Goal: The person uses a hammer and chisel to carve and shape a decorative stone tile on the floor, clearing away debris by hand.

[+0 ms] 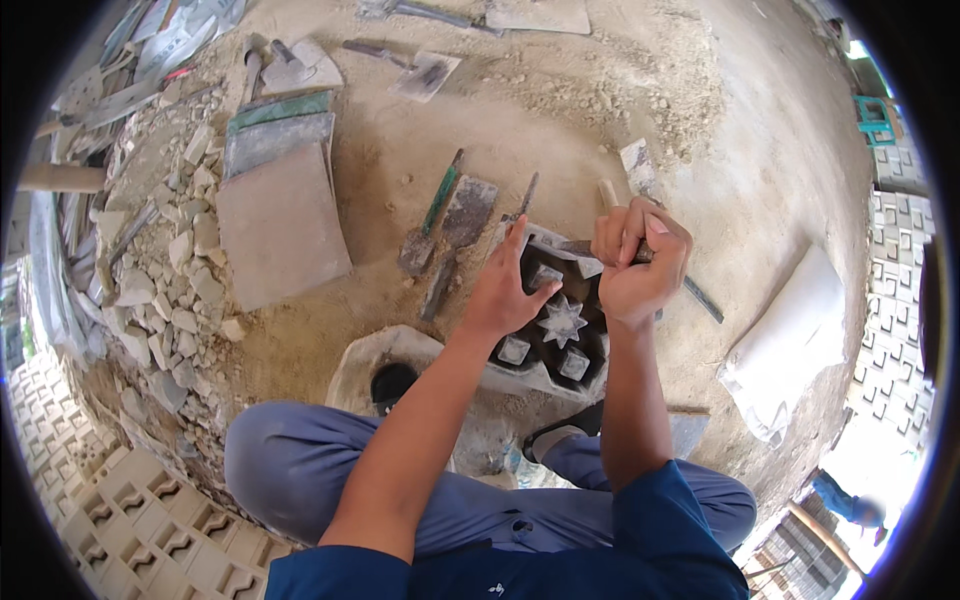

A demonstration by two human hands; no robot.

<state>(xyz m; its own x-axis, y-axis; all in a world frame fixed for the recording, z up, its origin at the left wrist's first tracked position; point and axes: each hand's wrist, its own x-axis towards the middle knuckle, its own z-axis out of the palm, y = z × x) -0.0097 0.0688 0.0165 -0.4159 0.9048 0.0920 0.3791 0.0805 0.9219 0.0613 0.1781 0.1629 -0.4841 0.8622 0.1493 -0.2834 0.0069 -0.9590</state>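
Between my feet sits a pale, many-sided mould [530,382] with dark hollows, an eight-pointed star block [562,322] at its middle and several small square blocks [514,350] around it. My left hand [503,290] lies at the mould's left side, thumb and forefinger spread apart, the forefinger near the far rim. Over the far right part of the mould, my right hand [645,262] is closed around a dark narrow-bladed tool [576,247]. Its blade points left, across the mould's far edge; the fingers cover most of the handle.
Left of the mould lie a green-handled trowel [440,200], a flat dark plate [470,210] and stacked square slabs [280,225]. Rubble [180,290] is heaped farther left. A white sack [790,340] lies at right; more trowels [425,75] lie at the back.
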